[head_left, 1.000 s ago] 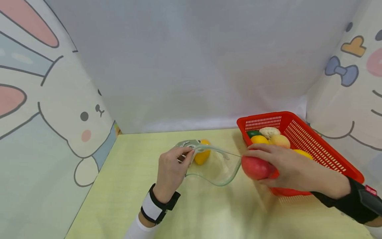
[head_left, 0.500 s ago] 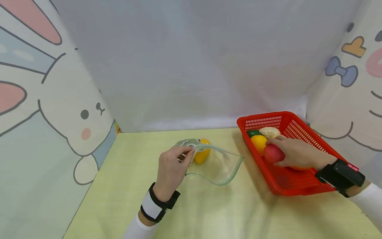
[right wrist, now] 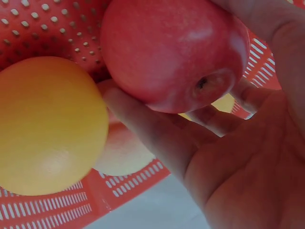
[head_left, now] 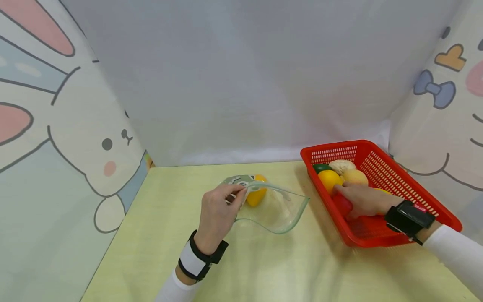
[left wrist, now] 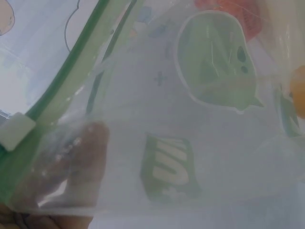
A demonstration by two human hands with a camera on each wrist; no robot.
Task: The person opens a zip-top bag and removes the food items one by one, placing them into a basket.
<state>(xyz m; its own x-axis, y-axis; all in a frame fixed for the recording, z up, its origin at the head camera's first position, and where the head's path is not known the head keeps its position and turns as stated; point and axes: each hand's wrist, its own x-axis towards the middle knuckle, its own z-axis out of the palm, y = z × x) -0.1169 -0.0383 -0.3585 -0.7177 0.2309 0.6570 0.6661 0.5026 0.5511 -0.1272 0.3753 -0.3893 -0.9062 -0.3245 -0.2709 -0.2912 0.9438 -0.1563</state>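
My left hand (head_left: 219,209) pinches the rim of a clear zip bag (head_left: 279,214), whose mouth gapes to the right. Green print, a green zip strip and a white slider (left wrist: 17,131) show on the bag in the left wrist view. A yellow-orange rounded thing (head_left: 256,196) shows at the bag; its kind is unclear. Inside the red basket (head_left: 407,184), my right hand (head_left: 364,200) holds a red apple (right wrist: 167,52), thumb on one side and fingers on the other. A yellow round fruit (right wrist: 47,129) and a peach (right wrist: 125,150) lie beside the apple.
A dark green item (head_left: 321,167) and a whitish wrinkled item (head_left: 341,166) lie at the basket's back left corner. The basket stands on the right of the pale yellow table (head_left: 158,226). A grey-white wall (head_left: 241,84) rises behind it.
My right hand has carried the apple from beside the bag's mouth to the right and down into the basket. The left hand and bag have hardly moved.
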